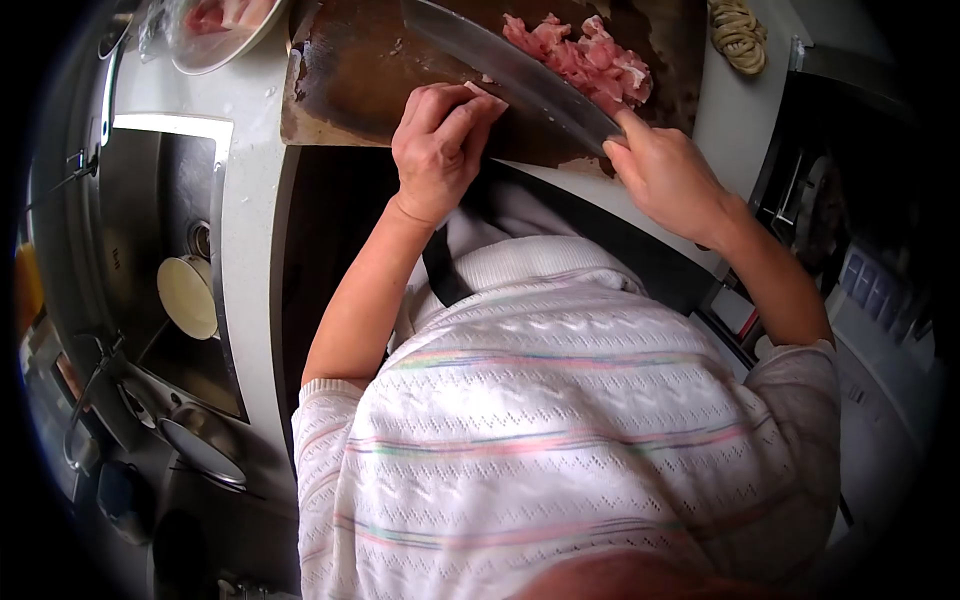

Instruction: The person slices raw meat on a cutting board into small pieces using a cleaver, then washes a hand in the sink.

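Note:
My right hand (668,180) grips the handle end of a large kitchen knife (510,68), its long blade slanting up and left over the board. With closed fingers my left hand (440,145) holds a small piece of meat (487,95), just below the blade near the front edge of the wooden cutting board (345,75). Most of that piece is hidden by my fingers. Beyond the knife lies a pile of sliced raw meat (585,60) on the board. The knife's handle is covered by my right hand.
At the upper left, a white plate (215,62) with raw meat stands on the counter (255,190). A sink (150,180) with a cream bowl (187,297) in it is on the left. A coiled beige bundle (738,38) lies right of the board, near a stove.

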Available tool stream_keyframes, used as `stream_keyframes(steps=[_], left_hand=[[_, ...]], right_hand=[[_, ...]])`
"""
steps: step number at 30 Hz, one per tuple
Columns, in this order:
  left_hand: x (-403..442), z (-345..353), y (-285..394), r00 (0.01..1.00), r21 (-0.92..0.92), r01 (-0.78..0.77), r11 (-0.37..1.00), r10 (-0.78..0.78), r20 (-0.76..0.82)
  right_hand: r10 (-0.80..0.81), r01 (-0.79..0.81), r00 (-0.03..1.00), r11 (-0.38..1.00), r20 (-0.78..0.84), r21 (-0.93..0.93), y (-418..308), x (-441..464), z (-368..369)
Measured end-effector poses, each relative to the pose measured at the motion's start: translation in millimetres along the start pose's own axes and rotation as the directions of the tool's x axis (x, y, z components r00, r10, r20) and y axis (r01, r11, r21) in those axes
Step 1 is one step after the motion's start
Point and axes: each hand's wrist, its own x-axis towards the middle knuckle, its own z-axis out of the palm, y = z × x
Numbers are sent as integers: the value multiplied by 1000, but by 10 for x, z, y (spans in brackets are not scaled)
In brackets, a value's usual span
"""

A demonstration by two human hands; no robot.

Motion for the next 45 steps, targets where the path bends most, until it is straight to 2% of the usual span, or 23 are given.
stream_keyframes(steps=[8,14,15,18,22,25,34,37,38,40,43,45], left_hand=[[-7,-1,-8,1000,13,5,1000,-5,-3],[13,24,-10,1000,11,-4,1000,4,-20],[17,24,-22,1000,10,-4,1000,5,-22],[-13,24,-8,1000,7,2,1000,-2,-12],[-19,-22,43,1000,69,3,998,-3,-10],[-44,-29,66,1000,48,7,999,-6,-22],[-41,-10,38,999,14,27,1000,-26,-31],[-50,-1,27,999,23,22,1000,-21,-33],[-44,5,36,999,26,23,999,-22,-27],[-47,-31,48,1000,45,24,999,-24,-13],[-57,-16,31,999,44,20,999,-19,-26],[-54,-5,27,999,32,15,999,-14,-39]], right_hand=[[25,-24,997,1000,75,-11,-117,-115,-100],[-77,79,997,982,18,-172,-195,286,206],[-124,115,991,979,-47,-169,-139,264,239],[-75,75,997,997,-7,-35,-60,158,114],[-1,2,1000,999,12,-54,2,-1,23],[-54,53,998,998,-16,-42,-94,-73,-24],[9,-4,993,999,120,-48,-184,-69,-107],[-8,13,997,997,77,-73,-251,116,44],[-103,102,995,979,2,-178,-199,226,202],[-106,96,994,968,-31,-234,-273,292,255],[-49,52,998,993,35,-106,-167,205,167],[-47,47,999,995,5,-89,-60,98,88]])
